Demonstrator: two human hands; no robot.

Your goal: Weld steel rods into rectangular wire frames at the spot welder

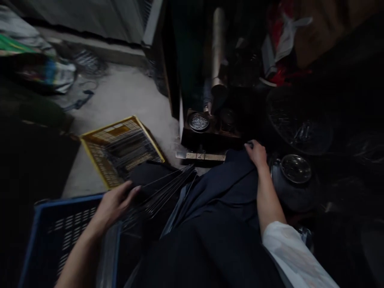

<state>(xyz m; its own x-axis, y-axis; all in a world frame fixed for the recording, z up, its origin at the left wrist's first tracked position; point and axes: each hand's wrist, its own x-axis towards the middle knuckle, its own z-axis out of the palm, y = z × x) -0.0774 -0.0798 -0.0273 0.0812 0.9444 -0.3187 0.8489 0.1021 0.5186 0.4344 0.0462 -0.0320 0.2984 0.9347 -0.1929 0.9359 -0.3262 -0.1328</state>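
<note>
metal wires (169, 192) lie between the left hand (115, 203), loosely spread at their nine o'clock, and the right hand (257, 153), curled at two o'clock, its grip unclear.

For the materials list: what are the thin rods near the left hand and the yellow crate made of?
Thin rods: probably metal wire, dull grey; slender, straight, faintly glinting.
Yellow crate: likely molded plastic, matte; even colour, regular lattice openings.
</note>
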